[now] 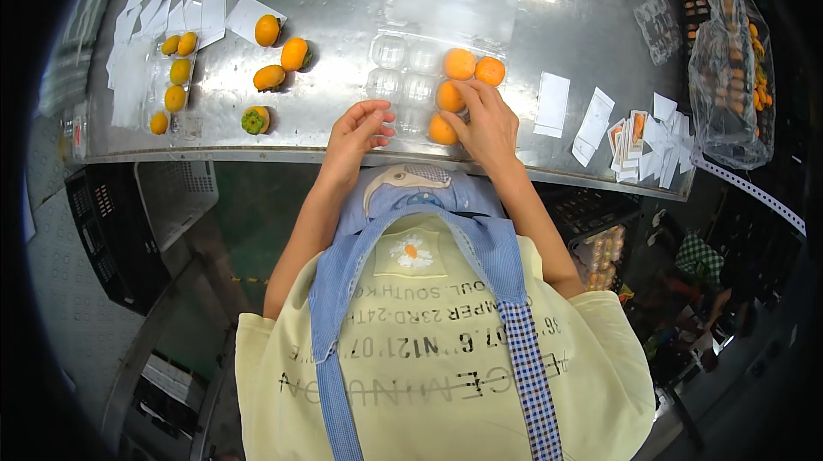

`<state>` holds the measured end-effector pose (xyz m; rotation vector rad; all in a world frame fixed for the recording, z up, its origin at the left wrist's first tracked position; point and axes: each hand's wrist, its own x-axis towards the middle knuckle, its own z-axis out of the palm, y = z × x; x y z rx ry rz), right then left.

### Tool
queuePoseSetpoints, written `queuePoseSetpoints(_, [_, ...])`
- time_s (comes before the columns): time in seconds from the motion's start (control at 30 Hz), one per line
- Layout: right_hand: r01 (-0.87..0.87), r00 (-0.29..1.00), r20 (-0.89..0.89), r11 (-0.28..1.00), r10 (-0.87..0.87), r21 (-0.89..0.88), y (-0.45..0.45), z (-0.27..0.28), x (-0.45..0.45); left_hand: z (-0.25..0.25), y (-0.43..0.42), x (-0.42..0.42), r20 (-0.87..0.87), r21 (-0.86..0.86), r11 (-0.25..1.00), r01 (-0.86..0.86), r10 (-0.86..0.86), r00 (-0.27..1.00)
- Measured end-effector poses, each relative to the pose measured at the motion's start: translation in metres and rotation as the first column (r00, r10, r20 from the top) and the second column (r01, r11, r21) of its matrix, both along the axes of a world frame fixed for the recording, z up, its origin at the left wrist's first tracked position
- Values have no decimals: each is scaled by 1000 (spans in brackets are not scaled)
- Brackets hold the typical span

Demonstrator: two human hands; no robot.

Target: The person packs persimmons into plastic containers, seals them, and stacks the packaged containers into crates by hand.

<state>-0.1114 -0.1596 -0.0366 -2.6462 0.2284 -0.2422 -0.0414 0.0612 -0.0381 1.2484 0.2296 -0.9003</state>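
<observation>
Sitting at the tray's (387,84) right, a fruit (447,98) is touched by the right hand (489,122), grip unclear; the left hand (358,133) is empty, loosely curled. The lower fruit (441,130) could be rolled by a knock.

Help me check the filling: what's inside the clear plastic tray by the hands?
Four round orange fruits show at the right of the tray; its visible cups farther left look empty. Whatever lies under the left hand or right hand is covered.
</observation>
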Motion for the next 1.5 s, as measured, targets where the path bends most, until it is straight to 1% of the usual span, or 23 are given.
queuePoseSetpoints(0.13, [24, 996, -81, 999, -26, -26, 2, 5, 7, 2, -2, 0, 2, 20, 1000, -9, 9, 1000])
queuePoseSetpoints(0.23, [15, 998, -63, 999, -17, -37, 1, 0, 8, -1, -1, 0, 12, 21, 1000, -10, 9, 1000])
queuePoseSetpoints(0.3, [13, 994, -112, 1000, -14, -10, -1, 0, 10, -1, -2, 0, 26, 35, 999, -2, 2, 1000])
queuePoseSetpoints(0.33, [13, 991, -137, 1000, -12, 4, -3, 1, 11, -1, -3, 1, 59, 33, 999, 30, -32, 998])
queuePoseSetpoints(0.4, [45, 991, -131, 992, -29, 119, -4, 5, 11, 1, -7, 0, 123, 32, 995, 90, -93, 988])
queuePoseSetpoints(0.43, [59, 991, -130, 982, -36, 177, -4, 6, 10, 2, -11, -1, 125, 19, 993, 119, -121, 985])
queuePoseSetpoints(0.5, [57, 995, -101, 889, -12, 454, -6, 9, 5, 9, -22, -2, 129, -10, 984, 177, -175, 976])
queuePoseSetpoints(0.53, [54, 996, -87, 813, -5, 580, -6, 11, 3, 15, -28, -1, 84, -65, 983, 173, -167, 982])
queuePoseSetpoints(0.63, [-138, 990, 97, 721, 99, 679, 4, 28, 0, 28, -46, -4, 139, -226, 959, 174, -145, 980])
queuePoseSetpoints(0.67, [-136, 991, 90, 726, 103, 674, 6, 33, -2, 30, -47, -3, 170, -208, 964, 163, -129, 977])
queuePoseSetpoints(0.77, [-20, 999, 4, 486, 34, 874, 8, 46, -4, 35, -47, -4, 293, -223, 970, 97, -28, 956])
queuePoseSetpoints(0.8, [-7, 1000, -4, 392, 29, 920, 7, 44, -4, 36, -46, -4, 350, -198, 975, 102, -26, 936])
queuePoseSetpoints(0.87, [14, 1000, -19, 189, 22, 982, 4, 36, -6, 37, -43, -3, 463, -147, 984, 104, -25, 886])
queuePoseSetpoints(0.97, [264, 958, -272, 98, 91, 960, 3, 38, -5, 32, -39, -3, 629, -80, 987, 140, -59, 775])
queuePoseSetpoints(1.07, [271, 941, -283, 87, 185, 959, 7, 39, 1, 26, -35, -1, 775, 55, 980, 190, -162, 611])
queuePoseSetpoints(1.17, [282, 951, -294, 119, 98, 952, 4, 32, -1, 42, -36, 2, 825, 171, 977, 126, -212, 524])
queuePoseSetpoints(1.27, [189, 981, -189, 473, -49, 860, -11, 11, -1, 43, -35, 0, 657, 129, 991, -30, -63, 751])
queuePoseSetpoints(1.3, [171, 981, -186, 650, -47, 741, -15, 15, 1, 38, -31, 2, 622, 133, 991, -26, -62, 780])
queuePoseSetpoints(1.33, [147, 982, -183, 796, -46, 587, -19, 23, 3, 27, -23, 6, 585, 135, 991, -21, -63, 808])
queuePoseSetpoints(1.37, [116, 982, -181, 906, -45, 406, -22, 27, 4, 21, -15, 9, 547, 137, 990, -15, -63, 835])
queuePoseSetpoints(1.47, [-3, 992, -124, 982, 26, 187, -24, 19, 6, 20, -5, 13, 498, 148, 989, -21, -56, 865])
queuePoseSetpoints(1.5, [-29, 993, -111, 988, 46, 155, -24, 20, 7, 19, -2, 14, 481, 152, 988, -19, -57, 875])
